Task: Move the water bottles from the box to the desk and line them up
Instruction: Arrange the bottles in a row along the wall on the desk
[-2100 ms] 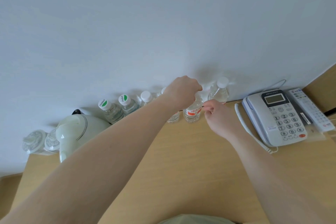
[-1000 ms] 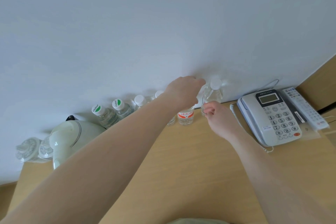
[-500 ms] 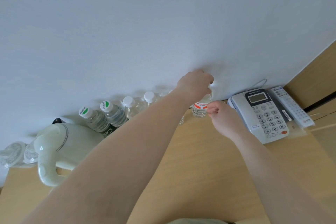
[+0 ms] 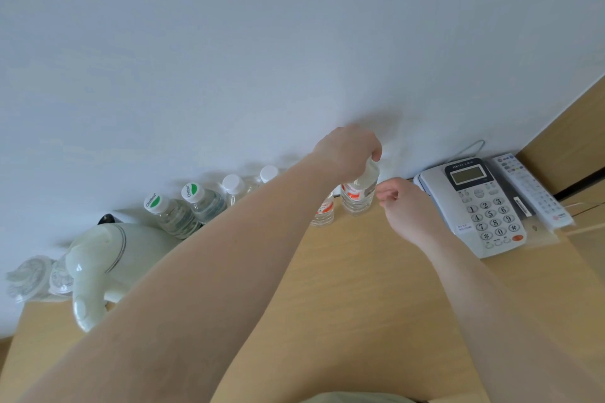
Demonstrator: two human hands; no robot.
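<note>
A clear plastic water bottle with a red-and-white label (image 4: 358, 195) stands at the back edge of the light wooden desk (image 4: 360, 288), last in the bottle row. The left hand (image 4: 348, 150) grasps its top; the right hand (image 4: 404, 204), loosely curled, holds nothing, just beside a grey desk telephone (image 4: 474, 206).

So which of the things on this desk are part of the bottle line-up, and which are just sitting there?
Job:
- red-label bottle, left hand gripping its top
- second red-label bottle
- two green-cap bottles
- two white-cap bottles
- desk

Lying about:
- kettle
- telephone
- remote control
</note>
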